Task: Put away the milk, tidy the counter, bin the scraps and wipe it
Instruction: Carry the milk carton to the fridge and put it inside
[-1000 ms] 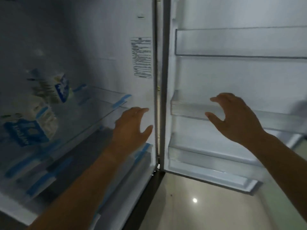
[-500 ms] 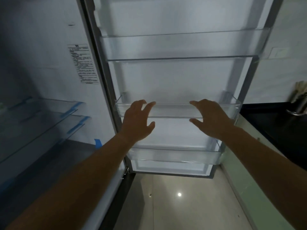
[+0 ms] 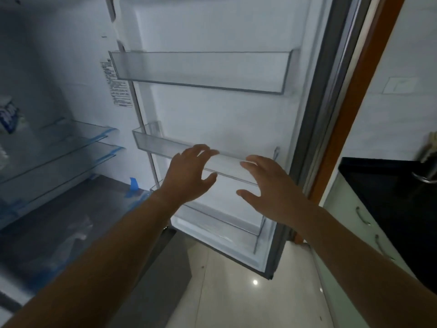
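The fridge door (image 3: 224,119) stands open in front of me, its clear door shelves bare. My left hand (image 3: 189,176) and my right hand (image 3: 272,188) are both raised with fingers spread, holding nothing, just in front of the middle door shelf (image 3: 151,144). A blue and white milk carton (image 3: 9,117) shows blurred at the far left edge, on a glass shelf (image 3: 71,143) inside the fridge.
A black counter (image 3: 387,197) with a metal object (image 3: 428,171) lies at the right, above pale green cabinet doors (image 3: 350,223). An orange-brown door frame (image 3: 354,102) runs beside the fridge door. Glossy pale floor tiles (image 3: 248,292) lie below.
The view has swung right from the fridge interior to the door. Both hands moved together to the middle door shelf. The milk cartons slid to the left edge.
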The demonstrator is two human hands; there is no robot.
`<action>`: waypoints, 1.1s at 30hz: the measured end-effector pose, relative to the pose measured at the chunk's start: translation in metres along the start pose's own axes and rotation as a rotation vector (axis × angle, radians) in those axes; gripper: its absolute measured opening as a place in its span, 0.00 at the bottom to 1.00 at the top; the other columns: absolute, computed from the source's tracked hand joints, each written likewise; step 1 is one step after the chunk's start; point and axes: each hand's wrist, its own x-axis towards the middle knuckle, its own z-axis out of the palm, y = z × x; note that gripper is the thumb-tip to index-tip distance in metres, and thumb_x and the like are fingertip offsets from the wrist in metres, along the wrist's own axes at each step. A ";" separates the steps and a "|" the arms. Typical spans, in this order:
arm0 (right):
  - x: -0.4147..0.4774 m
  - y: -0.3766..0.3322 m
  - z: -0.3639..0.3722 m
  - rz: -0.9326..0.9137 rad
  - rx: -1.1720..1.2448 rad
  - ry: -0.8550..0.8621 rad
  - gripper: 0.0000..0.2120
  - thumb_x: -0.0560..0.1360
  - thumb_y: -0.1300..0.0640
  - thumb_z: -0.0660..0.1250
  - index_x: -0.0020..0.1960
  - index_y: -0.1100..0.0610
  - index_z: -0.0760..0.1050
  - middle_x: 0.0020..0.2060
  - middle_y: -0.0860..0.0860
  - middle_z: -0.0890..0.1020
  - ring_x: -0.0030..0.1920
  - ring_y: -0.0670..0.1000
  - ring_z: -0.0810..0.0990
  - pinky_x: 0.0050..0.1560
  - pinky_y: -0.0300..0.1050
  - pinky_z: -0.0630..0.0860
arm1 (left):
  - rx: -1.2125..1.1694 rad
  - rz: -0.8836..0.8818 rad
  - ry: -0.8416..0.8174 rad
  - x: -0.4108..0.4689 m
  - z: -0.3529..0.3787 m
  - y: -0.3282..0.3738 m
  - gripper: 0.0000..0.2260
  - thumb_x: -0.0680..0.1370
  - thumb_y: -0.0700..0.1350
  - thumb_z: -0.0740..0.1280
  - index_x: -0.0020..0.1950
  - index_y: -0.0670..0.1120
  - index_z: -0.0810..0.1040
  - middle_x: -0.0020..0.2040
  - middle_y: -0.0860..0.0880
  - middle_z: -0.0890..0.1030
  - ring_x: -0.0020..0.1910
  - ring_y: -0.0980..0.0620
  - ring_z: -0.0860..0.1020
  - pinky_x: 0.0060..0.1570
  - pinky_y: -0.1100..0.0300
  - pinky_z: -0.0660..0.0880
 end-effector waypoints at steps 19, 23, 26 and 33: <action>-0.076 0.028 -0.026 0.082 0.421 0.299 0.21 0.72 0.52 0.69 0.62 0.58 0.72 0.61 0.54 0.76 0.62 0.50 0.72 0.62 0.46 0.71 | -0.111 -0.102 0.074 -0.064 -0.008 0.066 0.17 0.74 0.55 0.67 0.59 0.49 0.75 0.62 0.46 0.75 0.64 0.47 0.70 0.63 0.53 0.69; -0.082 0.019 -0.020 0.039 0.447 0.404 0.21 0.71 0.51 0.69 0.60 0.59 0.73 0.59 0.55 0.76 0.59 0.43 0.70 0.57 0.37 0.71 | -0.115 -0.109 0.123 -0.083 -0.022 0.054 0.15 0.72 0.51 0.70 0.54 0.45 0.76 0.56 0.47 0.76 0.58 0.50 0.73 0.60 0.59 0.67; -0.081 0.009 -0.015 0.041 0.455 0.466 0.24 0.70 0.51 0.71 0.61 0.60 0.71 0.59 0.57 0.74 0.58 0.45 0.70 0.55 0.37 0.72 | -0.142 -0.127 0.130 -0.104 -0.035 0.043 0.14 0.72 0.52 0.69 0.55 0.48 0.75 0.57 0.54 0.72 0.57 0.60 0.69 0.59 0.73 0.62; -0.068 -0.037 -0.003 -0.025 0.590 0.427 0.32 0.70 0.51 0.71 0.69 0.60 0.63 0.63 0.56 0.73 0.59 0.45 0.73 0.53 0.26 0.71 | -0.087 -0.268 0.102 -0.150 -0.067 0.016 0.18 0.75 0.55 0.63 0.63 0.53 0.70 0.68 0.59 0.66 0.63 0.65 0.63 0.60 0.68 0.60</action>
